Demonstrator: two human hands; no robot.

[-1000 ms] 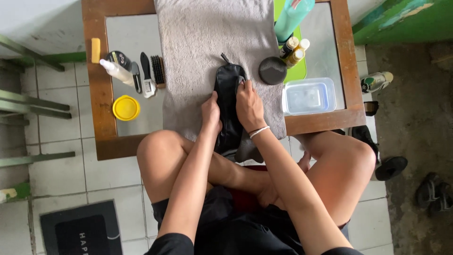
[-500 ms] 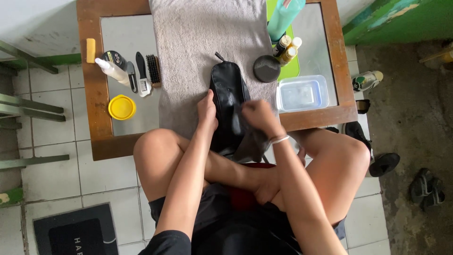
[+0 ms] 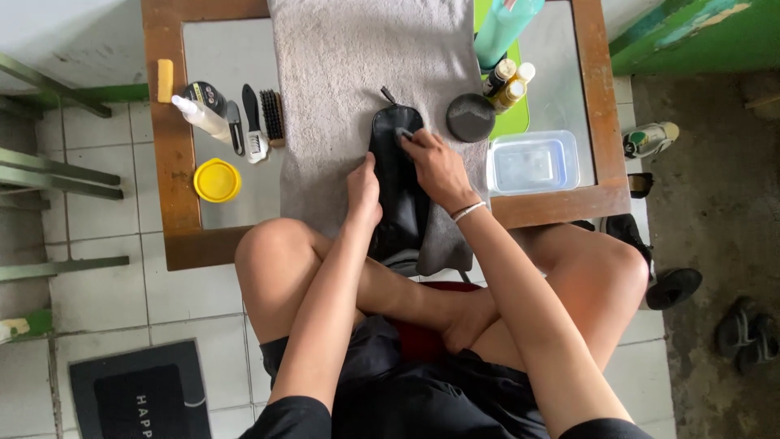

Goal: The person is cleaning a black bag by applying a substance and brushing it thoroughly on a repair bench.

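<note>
A black shoe [image 3: 398,187] lies lengthwise on a grey towel [image 3: 357,73] spread over a low wooden table with a glass top [image 3: 175,171]. My left hand [image 3: 363,193] grips the shoe's left side near the table's front edge. My right hand [image 3: 436,167] rests on top of the shoe, its fingertips pressing a small grey pad [image 3: 402,134] against the far part of the upper. A white band sits on that wrist. My crossed bare legs are under both arms.
Left of the towel are a yellow lid [image 3: 217,180], two brushes [image 3: 253,126], a white spray bottle [image 3: 201,118] and a yellow sponge [image 3: 165,80]. To the right are a round black tin [image 3: 470,116], small bottles [image 3: 508,81], a teal bottle [image 3: 504,28] and a clear tub [image 3: 532,161]. Sandals [image 3: 747,333] lie on the floor.
My right hand slid back towards me along the shoe, then forward again to its far end. My left hand has kept its hold on the shoe's side.
</note>
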